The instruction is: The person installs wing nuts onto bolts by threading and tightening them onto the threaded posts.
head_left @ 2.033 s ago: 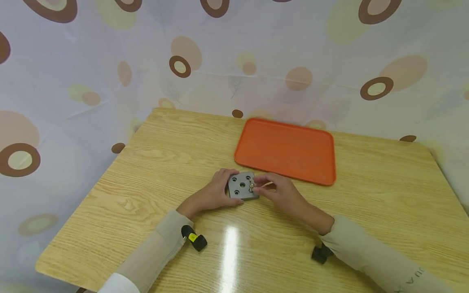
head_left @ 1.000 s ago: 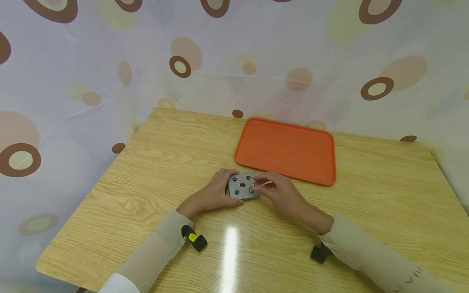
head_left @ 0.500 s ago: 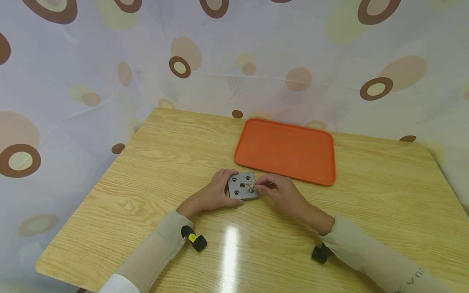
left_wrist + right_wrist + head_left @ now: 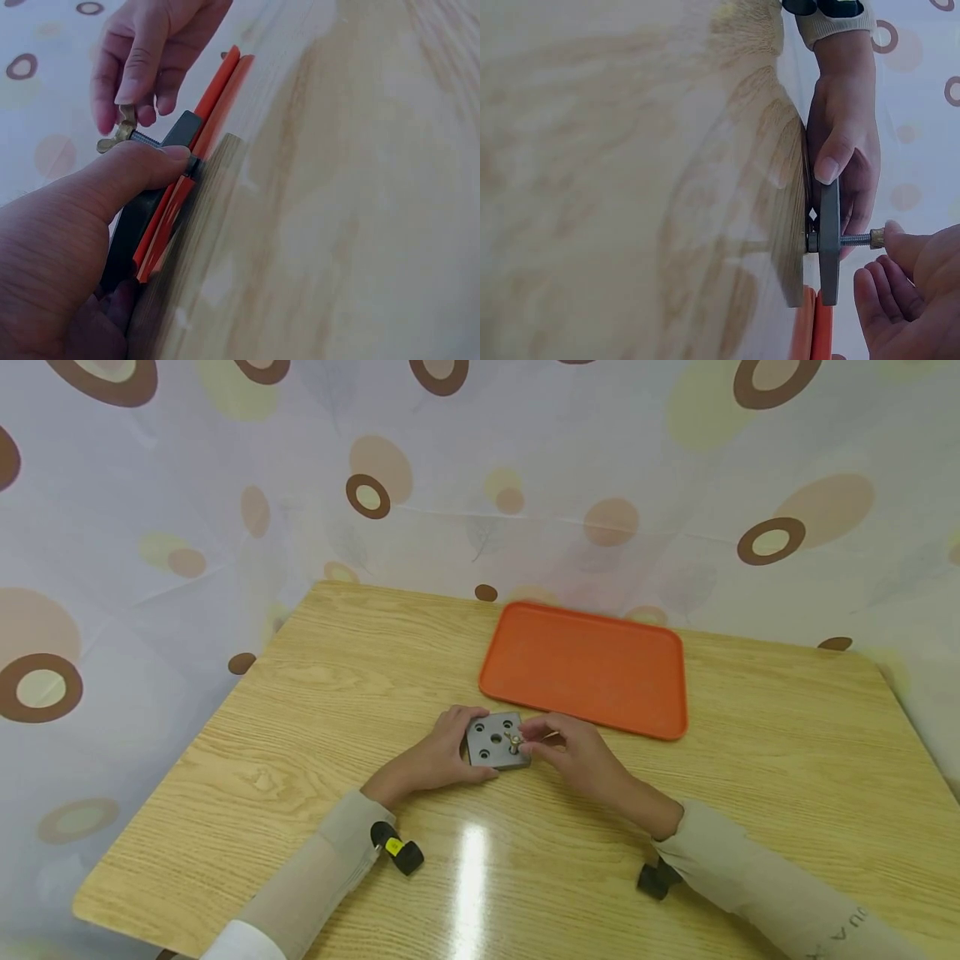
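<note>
A square grey metal plate point(image 4: 495, 752) with several holes lies at the table's middle. My left hand point(image 4: 438, 753) grips it from the left, thumb along the near edge and fingers at the far edge. A threaded bolt point(image 4: 856, 240) stands out of the plate's near right hole, with a brass wing nut point(image 4: 514, 741) at its outer end. My right hand point(image 4: 577, 756) holds one wing of the nut between thumb and fingertips. In the left wrist view, threads show between the wing nut point(image 4: 114, 140) and the plate point(image 4: 129, 236). A dark piece point(image 4: 812, 241) shows under the plate.
An orange tray point(image 4: 585, 668) lies behind the plate on the wooden table point(image 4: 337, 668). A patterned curtain point(image 4: 555, 468) hangs behind the table. Each wrist bears a small black camera, the left one point(image 4: 397, 848) with a yellow mark.
The wing nut's wings point differently from frame to frame as my right fingers open a little and close on it again. My left hand and the plate stay in place.
</note>
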The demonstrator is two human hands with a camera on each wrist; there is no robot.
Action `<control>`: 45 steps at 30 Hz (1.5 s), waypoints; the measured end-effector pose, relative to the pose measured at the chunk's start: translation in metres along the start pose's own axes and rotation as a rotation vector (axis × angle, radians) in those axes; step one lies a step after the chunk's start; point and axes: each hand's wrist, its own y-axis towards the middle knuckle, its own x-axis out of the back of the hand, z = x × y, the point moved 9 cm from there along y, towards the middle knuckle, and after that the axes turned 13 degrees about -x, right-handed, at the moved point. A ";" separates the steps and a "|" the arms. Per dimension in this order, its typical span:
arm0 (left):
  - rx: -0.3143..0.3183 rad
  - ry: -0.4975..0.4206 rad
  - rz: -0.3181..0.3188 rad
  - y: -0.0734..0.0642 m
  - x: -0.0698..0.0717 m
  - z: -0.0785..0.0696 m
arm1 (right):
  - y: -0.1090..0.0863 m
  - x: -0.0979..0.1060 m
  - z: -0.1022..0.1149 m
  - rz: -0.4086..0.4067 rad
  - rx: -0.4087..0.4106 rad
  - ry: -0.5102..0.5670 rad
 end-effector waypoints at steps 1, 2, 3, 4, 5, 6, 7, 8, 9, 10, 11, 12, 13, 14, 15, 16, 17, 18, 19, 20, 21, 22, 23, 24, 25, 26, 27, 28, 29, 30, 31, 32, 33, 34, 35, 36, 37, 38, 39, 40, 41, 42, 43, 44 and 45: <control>-0.001 0.002 0.000 0.000 0.000 0.000 | 0.000 0.000 0.000 -0.001 0.005 -0.006; -0.002 0.001 0.000 0.000 0.000 0.000 | 0.001 -0.001 0.001 -0.002 0.011 -0.011; -0.003 0.001 0.001 0.000 0.000 -0.001 | 0.001 -0.001 0.001 -0.004 0.016 -0.014; -0.004 -0.001 0.002 0.000 0.001 -0.001 | 0.001 -0.001 0.002 -0.007 0.021 -0.019; -0.007 -0.003 0.003 0.000 0.001 -0.002 | 0.002 -0.002 0.002 -0.009 0.024 -0.023; -0.010 -0.006 0.003 0.000 0.001 -0.002 | 0.002 -0.003 0.002 -0.009 0.024 -0.023; -0.013 -0.009 0.004 0.000 0.001 -0.002 | 0.002 -0.003 0.003 -0.009 0.027 -0.018; -0.015 -0.011 0.005 0.000 0.001 -0.002 | 0.002 -0.003 0.003 -0.008 0.027 -0.015; -0.017 -0.012 0.006 0.000 0.000 -0.002 | 0.002 -0.004 0.004 -0.009 0.026 -0.013; -0.019 -0.014 0.007 0.000 0.000 -0.002 | 0.002 -0.004 0.004 -0.007 0.026 -0.012; -0.021 -0.015 0.007 0.000 0.000 -0.002 | 0.002 -0.005 0.004 -0.006 0.026 -0.013; -0.021 -0.015 0.007 0.000 0.000 -0.001 | 0.002 -0.005 0.004 -0.005 0.027 -0.014; -0.019 -0.013 0.008 0.000 -0.001 -0.001 | 0.002 -0.005 0.004 -0.006 0.029 -0.016; -0.017 -0.011 0.009 0.000 -0.001 0.000 | 0.002 -0.005 0.003 -0.006 0.030 -0.018; -0.015 -0.009 0.008 0.000 -0.001 0.000 | 0.002 -0.005 0.003 -0.005 0.031 -0.019; -0.013 -0.007 0.008 0.000 0.000 0.000 | 0.002 -0.005 0.003 -0.003 0.032 -0.020; -0.011 -0.003 0.008 0.000 0.000 0.000 | 0.002 -0.005 0.003 -0.003 0.030 -0.022; -0.008 0.000 0.008 0.000 0.000 0.001 | 0.002 -0.006 0.003 -0.003 0.029 -0.025; -0.008 0.001 0.006 0.000 0.000 0.001 | 0.002 -0.005 0.003 -0.003 0.029 -0.025; -0.007 0.002 0.006 0.000 0.000 0.001 | 0.002 -0.006 0.003 -0.003 0.030 -0.026; -0.008 0.001 0.005 0.000 0.001 0.001 | 0.002 -0.006 0.003 -0.002 0.032 -0.025; -0.007 0.000 0.006 0.000 0.001 0.001 | 0.002 -0.006 0.004 -0.003 0.035 -0.022; -0.007 -0.001 0.006 0.000 0.001 0.001 | 0.002 -0.006 0.005 -0.003 0.038 -0.018; -0.008 -0.005 0.005 0.000 0.001 0.001 | 0.002 -0.005 0.005 -0.003 0.043 -0.011; -0.010 -0.008 0.005 0.000 0.001 0.000 | 0.002 -0.006 0.006 -0.002 0.049 -0.003; -0.009 -0.009 0.004 0.000 0.001 0.000 | 0.002 -0.006 0.006 0.001 0.052 0.007; -0.009 -0.013 0.003 0.000 0.001 0.000 | 0.002 -0.006 0.007 0.004 0.057 0.017; -0.009 -0.015 0.002 0.000 0.001 0.000 | 0.002 -0.006 0.007 0.008 0.061 0.023; -0.011 -0.016 0.002 0.000 0.001 -0.001 | 0.002 -0.007 0.008 0.013 0.063 0.030; -0.012 -0.015 0.003 0.000 0.001 -0.001 | 0.002 -0.007 0.008 0.017 0.064 0.037; -0.012 -0.016 0.003 0.000 0.001 -0.001 | 0.002 -0.007 0.008 0.020 0.063 0.041; -0.013 -0.015 0.005 0.000 0.001 -0.001 | 0.002 -0.007 0.008 0.025 0.061 0.045; -0.013 -0.017 0.006 0.000 0.001 -0.001 | 0.003 -0.008 0.008 0.027 0.059 0.048; -0.015 -0.017 0.006 0.000 0.001 -0.001 | 0.003 -0.008 0.008 0.028 0.058 0.051; -0.015 -0.018 0.007 0.000 0.001 -0.001 | 0.003 -0.008 0.009 0.030 0.062 0.054; -0.014 -0.018 0.008 0.000 0.001 -0.001 | 0.003 -0.008 0.009 0.031 0.063 0.057; -0.014 -0.020 0.007 0.000 0.001 -0.001 | 0.003 -0.008 0.010 0.033 0.066 0.056; -0.015 -0.019 0.008 0.000 0.001 -0.001 | 0.003 -0.009 0.010 0.035 0.068 0.058; -0.016 -0.019 0.007 0.000 0.001 -0.001 | 0.002 -0.009 0.010 0.037 0.066 0.059; -0.015 -0.017 0.008 0.000 0.001 -0.001 | 0.002 -0.009 0.010 0.040 0.066 0.059; -0.015 -0.015 0.009 -0.001 0.001 -0.001 | 0.002 -0.009 0.010 0.043 0.066 0.058; -0.015 -0.015 0.008 -0.001 0.001 -0.002 | 0.002 -0.010 0.010 0.047 0.054 0.060; -0.015 -0.014 0.008 -0.001 0.001 -0.002 | 0.002 -0.010 0.009 0.049 0.045 0.058; -0.013 -0.013 0.009 -0.001 0.001 -0.002 | 0.003 -0.010 0.008 0.052 0.033 0.061; -0.011 -0.014 0.009 -0.001 0.001 -0.002 | 0.003 -0.010 0.006 0.054 0.021 0.060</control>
